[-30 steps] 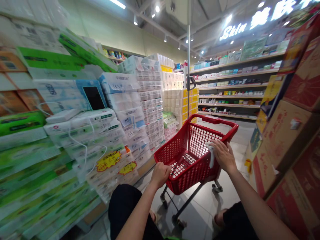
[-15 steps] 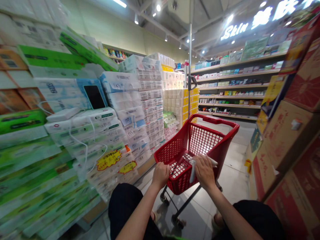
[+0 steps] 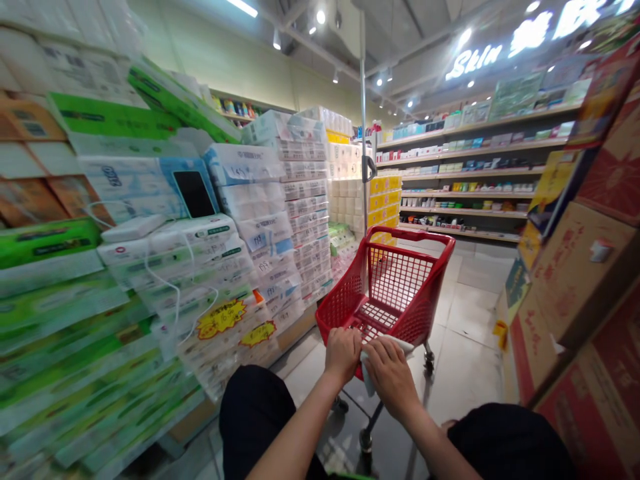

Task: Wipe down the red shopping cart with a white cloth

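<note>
In front of me stands a red plastic shopping cart (image 3: pixel 400 270) on a metal frame with wheels. My left hand (image 3: pixel 343 353) is closed around the near rim of its basket. Right beside it, my right hand (image 3: pixel 390 375) presses a white cloth or tissue (image 3: pixel 367 377) over the same rim, with fingers curled down on it. The cloth sticks out on both sides of the hand, and its middle is hidden under the palm. The two hands nearly touch.
Stacked tissue packs (image 3: pixel 260 227) line the left, with a phone (image 3: pixel 193 194) and white cables on them. Cardboard boxes (image 3: pixel 575 267) are piled at the right. A metal pole (image 3: pixel 363 127) rises from the cart. Shelves of goods (image 3: pixel 460 170) stand behind.
The cart has turned, its far end swinging to the left. My right hand, with the cloth, has moved left along the rim, close to my left hand, which has shifted slightly right.
</note>
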`<control>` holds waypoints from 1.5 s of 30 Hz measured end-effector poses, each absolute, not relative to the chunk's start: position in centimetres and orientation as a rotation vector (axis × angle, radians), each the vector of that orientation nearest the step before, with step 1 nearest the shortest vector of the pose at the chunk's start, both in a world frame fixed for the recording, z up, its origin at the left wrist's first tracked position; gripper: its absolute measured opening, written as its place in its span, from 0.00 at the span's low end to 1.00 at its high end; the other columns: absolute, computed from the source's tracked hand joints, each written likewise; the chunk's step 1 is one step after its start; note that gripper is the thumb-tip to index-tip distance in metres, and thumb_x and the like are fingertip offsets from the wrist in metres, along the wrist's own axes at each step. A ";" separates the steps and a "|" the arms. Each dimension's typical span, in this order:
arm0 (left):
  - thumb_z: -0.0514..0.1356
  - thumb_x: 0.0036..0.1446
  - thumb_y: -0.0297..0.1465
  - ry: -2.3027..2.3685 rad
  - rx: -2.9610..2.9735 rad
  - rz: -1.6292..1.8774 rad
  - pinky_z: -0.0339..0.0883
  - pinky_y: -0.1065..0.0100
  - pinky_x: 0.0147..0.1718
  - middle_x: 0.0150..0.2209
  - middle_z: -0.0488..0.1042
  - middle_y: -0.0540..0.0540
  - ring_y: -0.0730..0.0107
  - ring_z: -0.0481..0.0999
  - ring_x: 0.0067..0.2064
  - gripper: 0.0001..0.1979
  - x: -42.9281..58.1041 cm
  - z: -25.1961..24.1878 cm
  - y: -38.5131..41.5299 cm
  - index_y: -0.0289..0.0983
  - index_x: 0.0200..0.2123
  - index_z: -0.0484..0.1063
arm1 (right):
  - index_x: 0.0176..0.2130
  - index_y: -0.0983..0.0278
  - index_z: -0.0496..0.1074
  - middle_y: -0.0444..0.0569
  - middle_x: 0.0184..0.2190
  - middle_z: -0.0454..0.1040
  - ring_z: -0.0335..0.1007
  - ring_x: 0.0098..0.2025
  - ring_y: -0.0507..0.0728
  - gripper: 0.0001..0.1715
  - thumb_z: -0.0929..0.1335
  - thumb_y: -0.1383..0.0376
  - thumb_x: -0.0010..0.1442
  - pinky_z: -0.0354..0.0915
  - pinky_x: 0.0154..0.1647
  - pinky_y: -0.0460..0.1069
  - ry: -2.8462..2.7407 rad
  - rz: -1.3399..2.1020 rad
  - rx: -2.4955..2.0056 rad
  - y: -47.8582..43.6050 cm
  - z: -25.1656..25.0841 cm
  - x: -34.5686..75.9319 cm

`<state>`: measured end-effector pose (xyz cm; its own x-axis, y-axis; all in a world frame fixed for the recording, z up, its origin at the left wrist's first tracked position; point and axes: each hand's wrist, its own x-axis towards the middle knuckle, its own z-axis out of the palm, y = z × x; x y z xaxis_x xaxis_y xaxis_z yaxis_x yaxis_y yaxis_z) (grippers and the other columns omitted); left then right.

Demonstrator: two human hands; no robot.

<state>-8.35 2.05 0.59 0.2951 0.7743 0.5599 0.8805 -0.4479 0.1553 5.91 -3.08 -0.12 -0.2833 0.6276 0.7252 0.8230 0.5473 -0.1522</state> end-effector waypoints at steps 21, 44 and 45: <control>0.58 0.63 0.36 -1.149 -2.570 -0.698 0.45 0.51 0.67 0.44 0.75 0.48 0.63 0.63 0.61 0.05 -10.0 0.7 4.0 0.41 0.39 0.71 | 0.56 0.56 0.68 0.49 0.52 0.72 0.61 0.58 0.63 0.21 0.59 0.59 0.68 0.53 0.61 0.61 -1.793 -0.478 -1.431 -1.7 -2.3 16.1; 0.58 0.62 0.41 -0.732 -2.798 -0.513 0.58 0.61 0.55 0.55 0.70 0.46 0.63 0.67 0.55 0.14 -6.8 4.2 1.7 0.42 0.49 0.68 | 0.53 0.57 0.70 0.49 0.54 0.70 0.62 0.59 0.63 0.25 0.61 0.48 0.64 0.51 0.65 0.61 -1.904 -0.450 -1.364 1.0 -1.7 21.9; 0.60 0.61 0.42 -0.737 -2.764 -0.530 0.55 0.59 0.59 0.58 0.68 0.46 0.61 0.65 0.58 0.16 -7.1 4.3 2.3 0.43 0.50 0.68 | 0.54 0.57 0.68 0.49 0.54 0.70 0.62 0.59 0.62 0.25 0.61 0.48 0.65 0.53 0.65 0.60 -1.903 -0.435 -1.367 1.1 -1.9 22.3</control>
<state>-7.05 2.30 4.32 0.8081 0.4327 0.3996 0.5165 -0.8467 -0.1276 22.25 1.15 -1.91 -0.1582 0.6649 0.7300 0.9160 0.3748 -0.1429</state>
